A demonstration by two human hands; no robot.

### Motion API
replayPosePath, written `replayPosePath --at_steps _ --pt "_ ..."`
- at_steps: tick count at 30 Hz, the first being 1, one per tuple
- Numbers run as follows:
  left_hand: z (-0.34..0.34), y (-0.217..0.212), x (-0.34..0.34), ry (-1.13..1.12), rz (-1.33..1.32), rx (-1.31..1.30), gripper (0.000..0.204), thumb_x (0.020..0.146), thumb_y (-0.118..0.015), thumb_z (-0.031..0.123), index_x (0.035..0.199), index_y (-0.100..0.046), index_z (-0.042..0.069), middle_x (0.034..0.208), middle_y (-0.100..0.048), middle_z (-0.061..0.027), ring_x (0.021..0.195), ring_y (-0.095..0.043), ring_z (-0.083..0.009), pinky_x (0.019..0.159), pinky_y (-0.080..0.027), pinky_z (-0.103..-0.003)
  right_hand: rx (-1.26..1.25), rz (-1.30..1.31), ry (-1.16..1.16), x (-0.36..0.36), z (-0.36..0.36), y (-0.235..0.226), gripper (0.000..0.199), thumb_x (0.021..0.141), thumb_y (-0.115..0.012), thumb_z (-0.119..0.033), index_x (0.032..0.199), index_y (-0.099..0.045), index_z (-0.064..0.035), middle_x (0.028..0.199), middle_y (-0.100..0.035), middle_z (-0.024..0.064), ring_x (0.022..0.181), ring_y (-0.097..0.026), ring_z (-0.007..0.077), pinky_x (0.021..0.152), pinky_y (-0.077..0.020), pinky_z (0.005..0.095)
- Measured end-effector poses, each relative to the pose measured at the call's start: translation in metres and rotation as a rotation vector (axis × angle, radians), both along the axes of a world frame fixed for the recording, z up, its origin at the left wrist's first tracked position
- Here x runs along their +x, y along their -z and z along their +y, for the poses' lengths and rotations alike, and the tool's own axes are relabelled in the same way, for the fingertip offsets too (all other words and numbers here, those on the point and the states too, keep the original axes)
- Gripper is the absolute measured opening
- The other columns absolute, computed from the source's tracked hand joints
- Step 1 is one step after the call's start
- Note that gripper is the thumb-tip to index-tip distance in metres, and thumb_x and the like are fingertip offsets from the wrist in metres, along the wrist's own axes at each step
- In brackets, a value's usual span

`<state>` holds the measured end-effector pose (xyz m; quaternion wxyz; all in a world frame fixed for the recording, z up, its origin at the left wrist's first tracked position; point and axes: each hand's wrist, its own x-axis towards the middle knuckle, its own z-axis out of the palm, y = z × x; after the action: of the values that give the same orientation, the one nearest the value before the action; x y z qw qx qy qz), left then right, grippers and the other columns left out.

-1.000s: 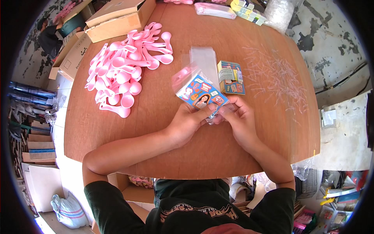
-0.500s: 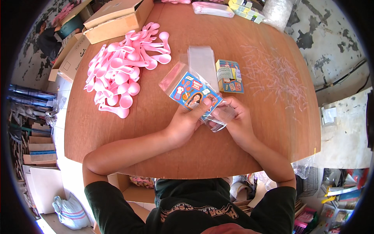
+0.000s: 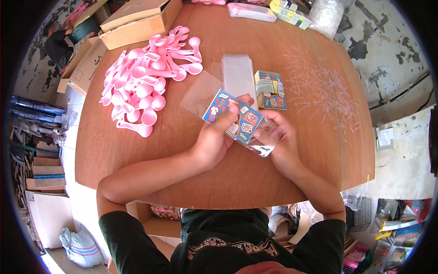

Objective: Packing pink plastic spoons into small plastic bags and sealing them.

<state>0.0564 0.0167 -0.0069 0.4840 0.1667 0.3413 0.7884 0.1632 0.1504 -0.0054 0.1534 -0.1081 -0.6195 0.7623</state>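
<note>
A printed blue card (image 3: 250, 124) with small coloured pictures lies in or under a clear plastic bag (image 3: 197, 93), which spreads out past the card on both sides. My left hand (image 3: 213, 142) grips the card, thumb across its face and fingers behind. Closed on the crumpled right end of the bag is my right hand (image 3: 284, 139). Just beyond my hands lie a stack of clear flat bags (image 3: 238, 73) and a pile of similar printed cards (image 3: 270, 89). I cannot tell how far the card sits inside the bag.
Pink plastic measuring spoons (image 3: 141, 82) are heaped at the table's left. Thin clear plastic strips (image 3: 321, 86) are scattered at the right. An open cardboard box (image 3: 137, 27), a packet of clear bags (image 3: 251, 12) and a large white roll (image 3: 326, 18) stand along the far edge.
My left thumb has shifted up and left across the card, and more of the card's right part shows. My right hand and the bag end have moved slightly right.
</note>
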Motion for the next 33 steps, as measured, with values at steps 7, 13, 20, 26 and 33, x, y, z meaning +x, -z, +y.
replayPosePath --at_steps 7,13,20,26,33 --pt "-0.003 0.007 0.001 0.079 -0.053 0.022 0.046 0.098 -0.04 0.038 0.131 -0.044 0.007 0.136 -0.047 -0.0073 0.118 -0.052 -0.0201 0.094 -0.045 -0.039 -0.04 -0.179 -0.07 0.002 -0.008 -0.01 0.022 0.087 -0.063 -0.006 0.107 -0.055 -0.0011 0.093 -0.065 0.0055 0.076 -0.063 0.0103 0.063 -0.0545 0.0234" --pt "-0.002 0.008 0.005 0.126 0.043 -0.02 0.048 0.098 -0.04 0.039 0.133 -0.043 0.005 0.135 -0.047 -0.0063 0.114 -0.053 -0.0182 0.091 -0.045 -0.037 0.02 -0.202 -0.107 0.003 -0.002 -0.006 0.024 0.087 -0.064 -0.009 0.108 -0.057 -0.0015 0.093 -0.065 0.006 0.076 -0.063 0.0095 0.063 -0.0545 0.022" --pt "-0.002 0.006 0.001 0.116 -0.031 0.004 0.049 0.098 -0.04 0.039 0.134 -0.042 0.005 0.132 -0.049 -0.0063 0.108 -0.056 -0.019 0.082 -0.049 -0.035 -0.051 -0.196 -0.117 0.004 -0.006 -0.012 0.025 0.087 -0.065 -0.01 0.109 -0.058 -0.0006 0.091 -0.065 0.0064 0.076 -0.064 0.0096 0.065 -0.0549 0.0218" --pt "-0.006 0.008 -0.004 0.244 -0.077 0.024 0.051 0.096 -0.042 0.041 0.134 -0.043 0.007 0.136 -0.047 -0.0061 0.112 -0.053 -0.0194 0.084 -0.047 -0.036 0.004 -0.135 -0.166 0.005 -0.002 -0.004 0.022 0.087 -0.064 -0.01 0.106 -0.058 -0.0001 0.091 -0.066 0.0066 0.075 -0.064 0.0096 0.067 -0.055 0.0222" --pt "-0.002 0.011 0.007 0.173 0.067 -0.023 0.051 0.095 -0.046 0.038 0.136 -0.042 0.007 0.133 -0.048 -0.0047 0.113 -0.052 -0.0164 0.087 -0.044 -0.034 0.018 -0.12 -0.129 0.004 -0.006 0.001 0.018 0.088 -0.063 -0.009 0.103 -0.059 -0.0001 0.09 -0.066 0.0066 0.074 -0.063 0.0096 0.059 -0.0534 0.0216"
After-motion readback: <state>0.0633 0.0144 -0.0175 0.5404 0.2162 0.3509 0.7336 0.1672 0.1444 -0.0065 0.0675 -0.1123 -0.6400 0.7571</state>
